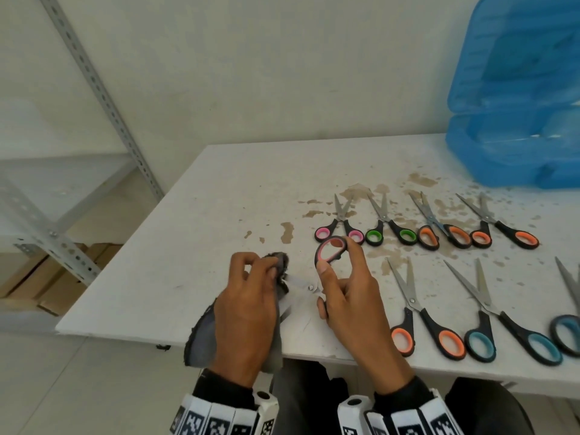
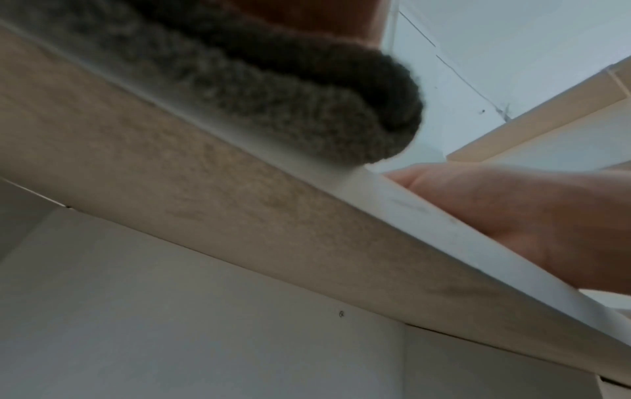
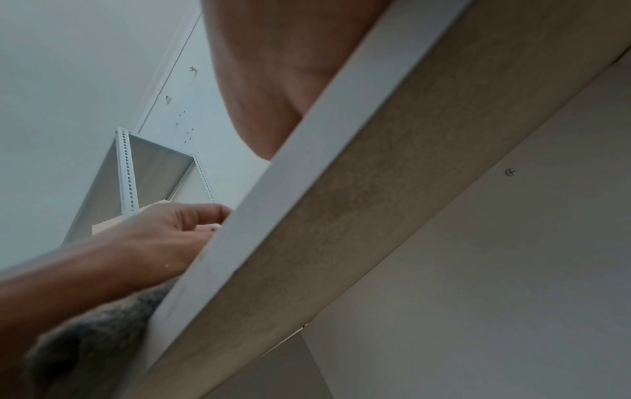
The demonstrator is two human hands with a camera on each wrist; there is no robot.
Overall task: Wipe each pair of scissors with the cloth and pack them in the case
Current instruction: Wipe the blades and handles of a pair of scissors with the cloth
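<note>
Now the risk sits at the blades. The left hand [image 1: 248, 309] has the grey cloth [image 1: 204, 337] bunched in curled fingers around the blades of the pink-handled scissors [image 1: 329, 251], and those blades look slightly parted near the pivot, so a hard pull along the edge could cut the cloth or nick a finger underneath it. My read is that the wipe wants to run from the pivot out toward the tip, with the pressure on the flat sides.

The right hand [image 1: 348, 296] holds the handle end, thumb against the lower loop and a finger at the upper one. That grip looks light. If the cloth drags, the scissors could twist or slip out and drop onto the counter [image 1: 219, 189] near its front edge, or off it altogether.

So the scissors bridge the two hands, blades left in the cloth, handles right and raised, just above the counter's near side. Both wrist views look up from below the counter edge and show little beyond the cloth's fold and the heels of the hands.

Packing is still ahead. The blue case [image 1: 514, 105] stands open at the far right corner, well apart from the hands, and the reach crosses rows of other scissors lying with blades spread. A careless sweep could knock those about.
</note>
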